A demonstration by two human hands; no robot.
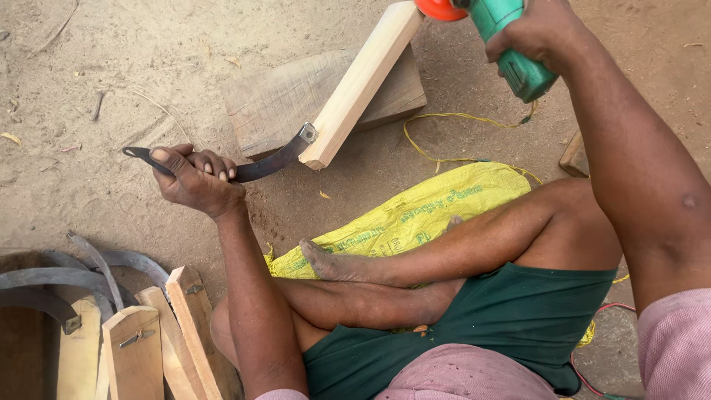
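Observation:
My left hand (194,178) grips the curved dark metal blade (259,167) of a sickle-like tool. Its pale wooden handle (363,81) slants up to the right and rests across a weathered wooden block (274,104). My right hand (537,33) is closed around a green power tool (518,67) at the top of the view. The tool's orange head (438,9) sits against the upper end of the wooden handle. I sit cross-legged on a yellow woven sack (415,215) on sandy ground.
Several more curved blades with pale wooden handles (133,341) lie in a pile at the bottom left. A yellow cord (437,152) trails over the sand beside the sack. A small piece of wood (574,155) lies at the right, and a red wire (585,370) runs at the bottom right.

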